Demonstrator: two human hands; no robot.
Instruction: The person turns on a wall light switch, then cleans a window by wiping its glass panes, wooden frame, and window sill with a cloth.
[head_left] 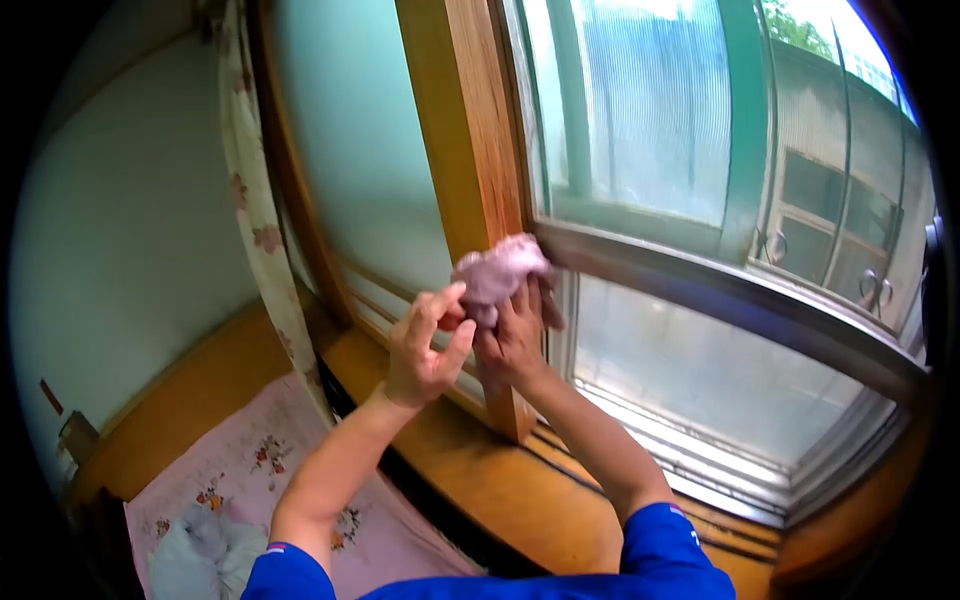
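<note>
A crumpled pinkish-purple cloth [500,268] lies against the upright wooden edge of the sliding window frame [492,130]. My right hand [515,335] holds the cloth from below, its fingers bent over it and partly blurred. My left hand [428,345] is just to the left, fingers curved and apart, with the fingertips close to the cloth's left side. Whether they touch it I cannot tell. Frosted glass [360,130] fills the wooden frame to the left of the hands.
To the right is a metal-framed window [700,290] with tracks along its bottom. A wooden sill [500,500] runs below. A floral curtain [255,200] hangs at left, above a pink flowered bed cover [300,440] with a grey-blue cloth [205,550] on it.
</note>
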